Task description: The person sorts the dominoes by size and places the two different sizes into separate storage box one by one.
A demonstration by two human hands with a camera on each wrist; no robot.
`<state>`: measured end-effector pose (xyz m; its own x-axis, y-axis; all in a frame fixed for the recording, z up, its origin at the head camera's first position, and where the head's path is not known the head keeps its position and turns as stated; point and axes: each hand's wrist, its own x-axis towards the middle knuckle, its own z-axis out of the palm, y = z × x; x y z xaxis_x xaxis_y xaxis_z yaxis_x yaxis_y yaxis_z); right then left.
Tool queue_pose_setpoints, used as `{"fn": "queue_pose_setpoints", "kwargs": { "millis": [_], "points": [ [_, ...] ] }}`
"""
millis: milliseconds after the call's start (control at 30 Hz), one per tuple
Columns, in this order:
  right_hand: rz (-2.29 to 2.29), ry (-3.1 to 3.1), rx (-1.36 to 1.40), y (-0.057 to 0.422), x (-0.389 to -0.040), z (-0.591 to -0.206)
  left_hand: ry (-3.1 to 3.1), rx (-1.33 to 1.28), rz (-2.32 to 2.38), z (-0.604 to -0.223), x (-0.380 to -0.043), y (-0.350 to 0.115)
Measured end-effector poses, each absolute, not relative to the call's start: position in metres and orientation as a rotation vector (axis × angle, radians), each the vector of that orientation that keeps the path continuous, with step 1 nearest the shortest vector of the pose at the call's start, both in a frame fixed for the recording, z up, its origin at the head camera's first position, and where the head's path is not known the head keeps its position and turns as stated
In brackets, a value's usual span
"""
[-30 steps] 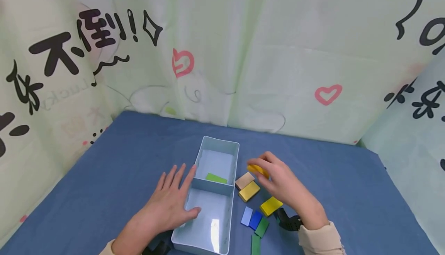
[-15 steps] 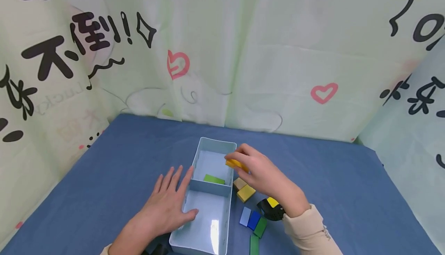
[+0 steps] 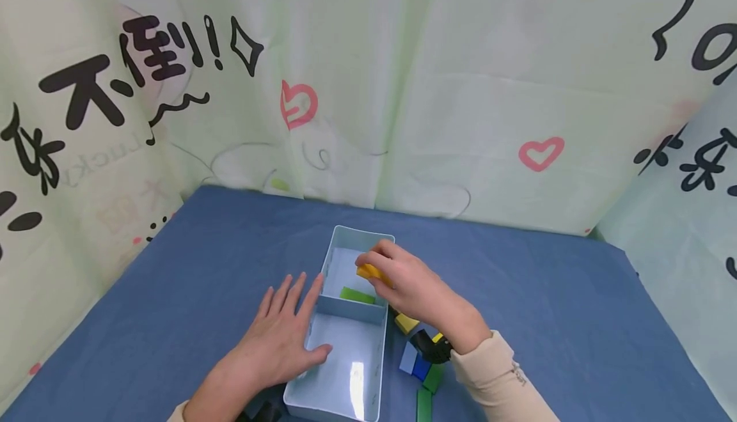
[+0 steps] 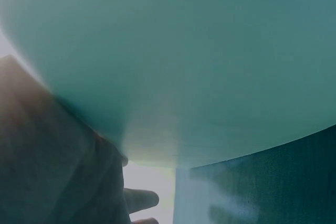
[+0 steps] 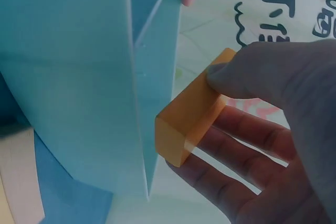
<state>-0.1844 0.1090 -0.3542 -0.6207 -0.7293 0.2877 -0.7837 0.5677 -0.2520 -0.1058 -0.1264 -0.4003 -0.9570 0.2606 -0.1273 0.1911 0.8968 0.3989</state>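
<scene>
My right hand (image 3: 411, 284) pinches an orange rectangular block (image 5: 191, 108) between thumb and fingers, above the far compartment of a light blue divided box (image 3: 351, 361). Inside that compartment a light green block (image 3: 357, 295) lies against the divider; the near compartment shows only its shiny floor. With fingers spread straight, my left hand (image 3: 276, 342) rests at the box's left edge, its thumb over the near compartment. The box wall (image 4: 184, 66) fills most of the left wrist view.
Right of the box lie a yellow block (image 3: 406, 323), a light blue one (image 3: 408, 358), a dark blue one (image 3: 421, 367) and green ones (image 3: 424, 405). The right wrist strap (image 3: 432, 346) partly covers another yellow block. A patterned curtain (image 3: 460, 89) stands behind the blue-covered table (image 3: 535, 294).
My right hand has carried the orange block leftward, from beside the box to above its far compartment. The left hand has stayed by the box.
</scene>
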Motion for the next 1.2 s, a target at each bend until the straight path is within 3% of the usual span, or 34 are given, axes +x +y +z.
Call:
{"fn": "queue_pose_setpoints", "kwargs": {
  "millis": [1200],
  "points": [
    [0.298,-2.885,1.148,0.072,-0.207,-0.39,2.886,0.352,0.614,-0.4,-0.105,-0.127]
  ]
}}
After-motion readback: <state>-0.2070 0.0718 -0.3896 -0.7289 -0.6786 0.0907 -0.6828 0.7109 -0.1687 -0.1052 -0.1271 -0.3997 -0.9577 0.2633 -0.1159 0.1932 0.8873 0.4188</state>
